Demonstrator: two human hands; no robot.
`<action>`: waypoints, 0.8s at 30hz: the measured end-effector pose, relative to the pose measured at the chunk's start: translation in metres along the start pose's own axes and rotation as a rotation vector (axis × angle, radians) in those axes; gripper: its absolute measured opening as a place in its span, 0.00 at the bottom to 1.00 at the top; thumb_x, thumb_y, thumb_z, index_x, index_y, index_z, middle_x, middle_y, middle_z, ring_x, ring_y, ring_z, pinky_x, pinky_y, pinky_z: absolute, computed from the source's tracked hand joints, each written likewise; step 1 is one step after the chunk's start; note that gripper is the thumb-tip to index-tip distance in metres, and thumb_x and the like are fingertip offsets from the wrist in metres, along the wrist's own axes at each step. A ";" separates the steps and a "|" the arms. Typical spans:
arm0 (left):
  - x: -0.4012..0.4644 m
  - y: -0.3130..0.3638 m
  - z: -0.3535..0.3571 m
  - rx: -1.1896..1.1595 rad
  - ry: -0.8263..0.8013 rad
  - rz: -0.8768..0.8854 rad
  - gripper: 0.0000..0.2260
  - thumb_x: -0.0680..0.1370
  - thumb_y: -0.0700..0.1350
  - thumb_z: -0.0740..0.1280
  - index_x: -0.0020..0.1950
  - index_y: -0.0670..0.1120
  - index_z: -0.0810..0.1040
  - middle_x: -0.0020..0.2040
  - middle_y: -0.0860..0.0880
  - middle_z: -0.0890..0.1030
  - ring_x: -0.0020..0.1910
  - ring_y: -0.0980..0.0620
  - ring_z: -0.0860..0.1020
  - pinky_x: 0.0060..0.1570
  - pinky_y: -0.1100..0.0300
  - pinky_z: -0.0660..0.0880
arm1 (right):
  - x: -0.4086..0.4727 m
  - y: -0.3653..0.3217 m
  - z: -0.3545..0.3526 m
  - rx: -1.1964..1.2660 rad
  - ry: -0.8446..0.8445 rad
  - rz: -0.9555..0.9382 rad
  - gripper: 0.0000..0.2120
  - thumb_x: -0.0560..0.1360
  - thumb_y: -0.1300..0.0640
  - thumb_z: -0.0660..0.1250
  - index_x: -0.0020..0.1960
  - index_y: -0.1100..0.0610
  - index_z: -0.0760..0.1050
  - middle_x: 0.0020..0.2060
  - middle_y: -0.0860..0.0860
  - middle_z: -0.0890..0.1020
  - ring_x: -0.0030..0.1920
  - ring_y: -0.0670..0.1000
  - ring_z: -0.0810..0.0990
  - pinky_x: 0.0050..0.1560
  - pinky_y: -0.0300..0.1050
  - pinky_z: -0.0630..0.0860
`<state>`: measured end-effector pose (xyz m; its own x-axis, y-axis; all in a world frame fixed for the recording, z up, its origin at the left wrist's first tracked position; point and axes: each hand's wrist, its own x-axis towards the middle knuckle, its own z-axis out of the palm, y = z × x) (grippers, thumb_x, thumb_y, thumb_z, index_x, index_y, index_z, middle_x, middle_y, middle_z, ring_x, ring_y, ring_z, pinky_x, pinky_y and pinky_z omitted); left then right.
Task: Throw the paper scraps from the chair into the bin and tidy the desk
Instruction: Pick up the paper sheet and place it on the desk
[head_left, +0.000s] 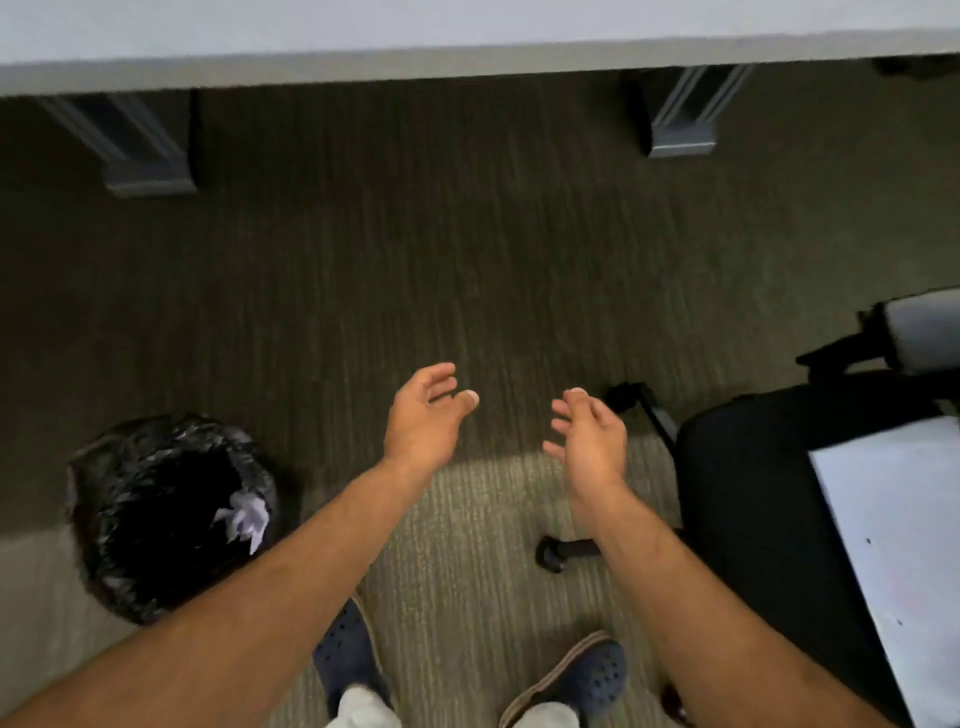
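Note:
A round bin (130, 561) lined with a black bag stands on the carpet at the lower left, with crumpled white paper scraps (248, 517) lying inside it. My left hand (423, 421) and my right hand (589, 439) hover over the carpet in the middle, palms facing each other, fingers apart, holding nothing. At the right is a black office chair (748, 499) with a large white sheet of paper (898, 530) on its seat. The grey desk edge (467, 57) runs across the top.
Two grey desk legs (140, 156) (683, 117) stand on the carpet under the desk. Chair base arms and castors (553, 553) stick out between my right arm and the chair. My feet in dark clogs (587, 675) are at the bottom.

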<state>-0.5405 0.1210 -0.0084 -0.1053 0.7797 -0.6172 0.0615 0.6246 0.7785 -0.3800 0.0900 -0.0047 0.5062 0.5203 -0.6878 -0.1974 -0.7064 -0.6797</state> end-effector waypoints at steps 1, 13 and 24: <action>-0.018 0.016 0.046 0.038 -0.065 0.015 0.19 0.76 0.36 0.72 0.67 0.42 0.76 0.62 0.42 0.79 0.52 0.56 0.79 0.48 0.69 0.73 | 0.009 -0.014 -0.050 0.021 0.061 0.004 0.11 0.82 0.48 0.62 0.45 0.48 0.79 0.46 0.48 0.83 0.46 0.47 0.79 0.52 0.53 0.80; -0.130 0.000 0.329 0.288 -0.423 0.015 0.24 0.74 0.41 0.76 0.68 0.50 0.75 0.62 0.51 0.79 0.60 0.53 0.79 0.62 0.51 0.77 | 0.076 -0.011 -0.366 -0.023 0.475 -0.065 0.10 0.80 0.53 0.64 0.58 0.53 0.80 0.54 0.51 0.83 0.51 0.51 0.81 0.54 0.47 0.80; -0.175 -0.047 0.478 0.261 -0.231 -0.367 0.31 0.74 0.40 0.75 0.73 0.51 0.66 0.52 0.51 0.79 0.49 0.53 0.79 0.55 0.48 0.79 | 0.139 0.056 -0.555 -0.337 0.402 0.014 0.31 0.77 0.54 0.71 0.77 0.53 0.66 0.75 0.54 0.69 0.74 0.57 0.69 0.71 0.50 0.68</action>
<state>-0.0508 -0.0237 0.0091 0.0537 0.4774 -0.8770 0.3105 0.8268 0.4691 0.1451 -0.1437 0.0027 0.8010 0.3307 -0.4991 0.0406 -0.8617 -0.5058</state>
